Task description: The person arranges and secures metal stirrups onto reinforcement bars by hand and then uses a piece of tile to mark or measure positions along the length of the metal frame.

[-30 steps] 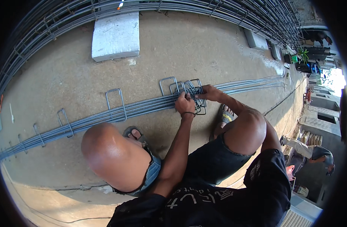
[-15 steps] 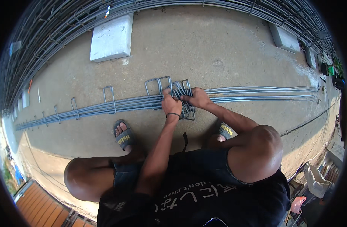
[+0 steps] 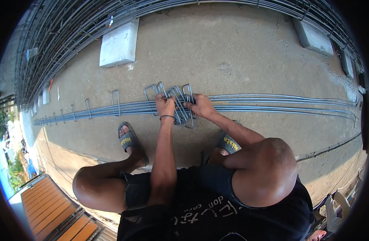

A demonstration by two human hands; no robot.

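Observation:
A cluster of bent steel stirrups (image 3: 179,100), rectangular loops, sits bunched around long ribbed steel bars (image 3: 132,109) lying across the ground in front of me. My left hand (image 3: 165,107) is closed on the left side of the cluster, its fingertips partly hidden among the loops. At the cluster's right side, my right hand (image 3: 202,107) has its thumb and fingers closed round a stirrup. Further left, single stirrups such as this loop (image 3: 118,101) stand spaced along the bars, looking smaller with distance.
Stacked rebar cages (image 3: 71,40) curve along the far side, with white blocks (image 3: 119,43) beneath them. My sandalled feet (image 3: 129,136) are on the concrete floor (image 3: 232,48) just short of the bars. Brown slatted panels (image 3: 47,205) lie at lower left.
The view has shifted slightly, so hands and stirrups appear further left. Both hands remain at the cluster, and the left fingers sit more closely around the loops.

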